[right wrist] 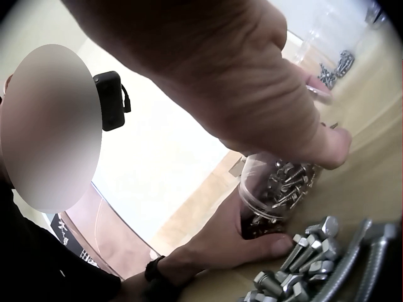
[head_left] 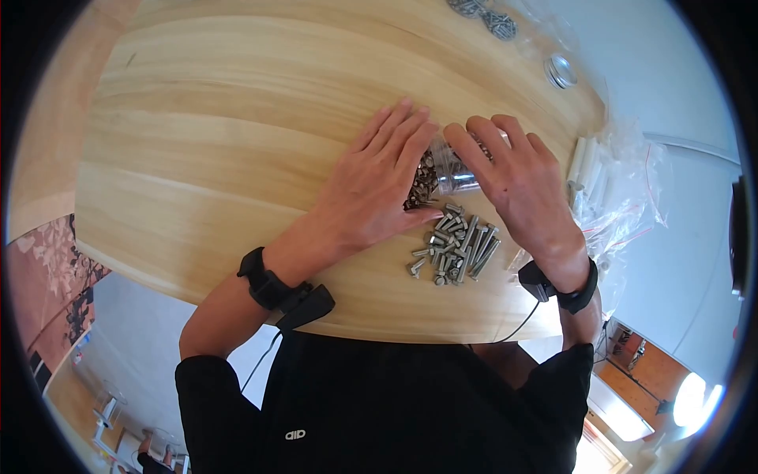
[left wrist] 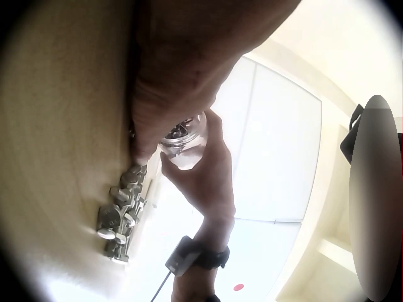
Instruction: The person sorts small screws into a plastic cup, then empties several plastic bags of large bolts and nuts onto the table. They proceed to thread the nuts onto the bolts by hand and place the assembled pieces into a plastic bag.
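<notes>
A clear jar (head_left: 453, 175) with small screws (right wrist: 291, 182) inside lies on its side on the wooden table. My right hand (head_left: 509, 174) grips it from the right, fingers curled over the top. At its mouth is a heap of small brownish screws (head_left: 423, 180). My left hand (head_left: 371, 174) lies beside that heap with straight fingers, its palm side against the screws and its thumb pointing toward the bolts. In the left wrist view, the right hand (left wrist: 211, 179) wraps the jar (left wrist: 189, 154). Larger hex bolts (head_left: 458, 249) lie in a pile just nearer to me.
A round metal lid (head_left: 560, 71) sits at the far right. Bundles of screws (head_left: 499, 25) lie at the back edge beside clear plastic bags. More plastic bags (head_left: 624, 197) and white tubes (head_left: 583, 166) line the right edge. A cable (head_left: 521, 325) trails from the right wrist's camera.
</notes>
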The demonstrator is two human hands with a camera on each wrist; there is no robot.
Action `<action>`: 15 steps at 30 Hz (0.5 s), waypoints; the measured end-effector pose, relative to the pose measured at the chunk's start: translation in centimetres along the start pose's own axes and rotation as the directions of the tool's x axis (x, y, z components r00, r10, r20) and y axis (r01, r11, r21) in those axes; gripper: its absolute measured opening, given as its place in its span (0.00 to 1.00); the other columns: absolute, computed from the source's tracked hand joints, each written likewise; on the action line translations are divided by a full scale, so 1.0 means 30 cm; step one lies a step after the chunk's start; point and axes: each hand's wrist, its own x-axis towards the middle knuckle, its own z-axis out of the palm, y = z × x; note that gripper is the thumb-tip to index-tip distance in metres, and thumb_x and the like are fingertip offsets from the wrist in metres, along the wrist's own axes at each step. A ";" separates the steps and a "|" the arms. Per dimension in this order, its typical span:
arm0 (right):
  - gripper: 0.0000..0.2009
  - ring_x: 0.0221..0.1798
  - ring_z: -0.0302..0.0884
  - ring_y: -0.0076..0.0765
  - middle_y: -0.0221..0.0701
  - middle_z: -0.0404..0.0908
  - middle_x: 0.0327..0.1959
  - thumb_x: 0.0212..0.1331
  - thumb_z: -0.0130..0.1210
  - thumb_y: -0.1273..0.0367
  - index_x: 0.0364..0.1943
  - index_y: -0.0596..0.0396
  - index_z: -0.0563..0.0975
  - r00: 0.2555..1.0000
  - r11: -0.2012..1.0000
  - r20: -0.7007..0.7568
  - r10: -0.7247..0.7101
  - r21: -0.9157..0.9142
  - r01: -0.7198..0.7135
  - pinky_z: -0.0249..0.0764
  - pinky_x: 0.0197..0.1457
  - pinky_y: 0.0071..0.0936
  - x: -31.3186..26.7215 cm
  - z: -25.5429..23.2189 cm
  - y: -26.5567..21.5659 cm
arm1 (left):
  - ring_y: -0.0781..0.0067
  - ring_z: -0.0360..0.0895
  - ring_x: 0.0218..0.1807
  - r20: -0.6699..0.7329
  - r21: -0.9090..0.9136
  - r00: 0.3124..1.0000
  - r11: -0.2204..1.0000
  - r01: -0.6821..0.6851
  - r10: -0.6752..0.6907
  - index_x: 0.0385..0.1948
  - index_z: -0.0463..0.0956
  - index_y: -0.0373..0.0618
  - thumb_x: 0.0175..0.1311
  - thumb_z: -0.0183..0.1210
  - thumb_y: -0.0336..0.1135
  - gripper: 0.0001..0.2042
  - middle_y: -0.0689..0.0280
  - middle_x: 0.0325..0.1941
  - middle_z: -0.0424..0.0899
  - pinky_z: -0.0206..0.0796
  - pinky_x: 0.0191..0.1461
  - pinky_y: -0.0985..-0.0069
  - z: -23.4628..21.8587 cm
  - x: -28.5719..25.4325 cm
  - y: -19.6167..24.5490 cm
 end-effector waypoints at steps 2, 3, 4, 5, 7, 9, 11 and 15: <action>0.26 0.49 0.76 0.33 0.24 0.76 0.44 0.48 0.64 0.68 0.57 0.44 0.76 1.000 0.999 0.011 -0.016 -0.032 0.017 0.74 0.37 0.30 -0.001 -0.007 -0.016 | 0.44 0.60 0.77 -0.001 0.000 1.000 1.000 0.001 -0.001 0.66 0.63 0.33 0.45 0.78 0.49 0.48 0.46 0.71 0.68 0.47 0.83 0.55 0.003 0.001 0.000; 0.26 0.49 0.76 0.33 0.24 0.76 0.44 0.48 0.64 0.68 0.57 0.44 0.76 1.000 0.999 0.013 -0.016 -0.031 0.016 0.74 0.37 0.30 -0.001 -0.008 -0.022 | 0.44 0.60 0.77 0.001 -0.006 1.000 1.000 0.002 -0.002 0.66 0.63 0.33 0.45 0.78 0.49 0.48 0.47 0.71 0.68 0.47 0.83 0.55 0.002 0.001 0.001; 0.27 0.49 0.76 0.34 0.24 0.76 0.45 0.48 0.64 0.68 0.58 0.43 0.76 0.999 0.999 0.032 -0.025 -0.027 0.025 0.73 0.37 0.30 -0.001 -0.008 -0.027 | 0.44 0.60 0.77 0.003 -0.011 1.000 1.000 0.003 -0.003 0.66 0.64 0.33 0.45 0.78 0.49 0.47 0.47 0.71 0.69 0.47 0.83 0.55 0.001 0.002 0.001; 0.27 0.49 0.76 0.34 0.25 0.76 0.46 0.48 0.64 0.68 0.59 0.43 0.76 0.998 0.999 0.050 -0.034 -0.022 0.035 0.73 0.37 0.29 -0.001 -0.008 -0.030 | 0.44 0.60 0.77 0.003 -0.012 1.000 1.000 0.002 -0.002 0.66 0.64 0.33 0.45 0.78 0.49 0.47 0.47 0.71 0.69 0.47 0.83 0.55 0.000 0.003 0.001; 0.27 0.50 0.76 0.35 0.26 0.76 0.46 0.49 0.63 0.68 0.59 0.43 0.75 0.999 0.999 0.048 -0.012 -0.046 0.014 0.73 0.37 0.29 -0.003 -0.022 -0.018 | 0.44 0.59 0.77 0.005 -0.016 1.000 1.000 -0.003 0.003 0.67 0.64 0.33 0.45 0.78 0.49 0.48 0.47 0.71 0.69 0.47 0.83 0.55 -0.004 0.000 0.000; 0.27 0.51 0.76 0.35 0.26 0.76 0.46 0.50 0.63 0.68 0.59 0.43 0.75 0.999 0.998 0.044 0.007 -0.070 -0.004 0.73 0.37 0.29 0.000 -0.028 -0.017 | 0.44 0.59 0.77 0.012 -0.003 1.000 1.000 -0.005 0.005 0.67 0.63 0.33 0.45 0.78 0.50 0.48 0.47 0.71 0.69 0.47 0.83 0.55 -0.006 -0.001 -0.003; 0.28 0.58 0.76 0.42 0.30 0.77 0.56 0.50 0.60 0.74 0.61 0.46 0.75 0.994 0.994 0.105 0.016 -0.111 -0.004 0.76 0.46 0.34 -0.007 -0.036 -0.025 | 0.44 0.59 0.77 0.021 0.003 1.000 1.000 -0.012 0.012 0.67 0.63 0.32 0.45 0.78 0.50 0.49 0.47 0.70 0.69 0.47 0.83 0.55 -0.005 0.001 -0.004; 0.25 0.53 0.75 0.35 0.27 0.75 0.49 0.53 0.60 0.67 0.59 0.43 0.75 0.999 0.971 0.016 -0.046 -0.236 0.049 0.73 0.38 0.29 0.010 -0.015 -0.034 | 0.47 0.58 0.79 0.024 0.000 1.000 1.000 0.005 -0.005 0.68 0.62 0.32 0.46 0.77 0.53 0.50 0.49 0.73 0.67 0.47 0.83 0.55 -0.005 -0.003 -0.006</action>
